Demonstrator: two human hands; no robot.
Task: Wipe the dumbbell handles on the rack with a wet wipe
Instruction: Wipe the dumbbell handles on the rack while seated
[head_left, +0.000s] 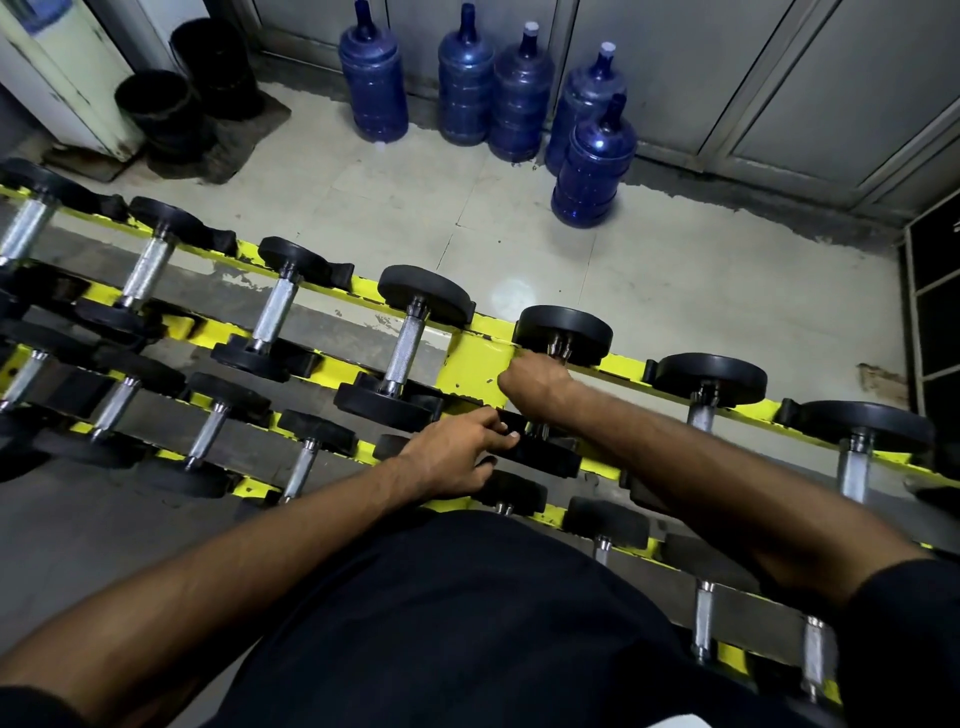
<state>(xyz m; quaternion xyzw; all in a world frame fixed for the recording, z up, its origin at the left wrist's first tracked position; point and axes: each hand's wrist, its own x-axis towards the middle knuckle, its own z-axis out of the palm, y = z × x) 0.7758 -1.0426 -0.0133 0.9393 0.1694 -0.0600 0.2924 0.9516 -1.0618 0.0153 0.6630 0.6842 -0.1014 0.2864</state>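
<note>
Black shirt (467, 623) of the person, nearest, bent over the yellow rack (470, 369). Left hand (457, 457): fingers and thumb pinch the rim of the near plate (545, 454), steadying the dumbbell on the upper rail. Right hand (535, 376), just beyond: closed in a fist round the dumbbell handle (560, 353), whose chrome shows only at the collar under the far plate (563, 330). Wet wipe: not visible, presumably inside that fist. Technique: hold the plate firm so the bar cannot roll, twist the fist round the knurling while sliding from collar to collar, then move to a neighbouring handle. Far side: blue water bottles (592, 166) stand on the tiled floor by the wall.
</note>
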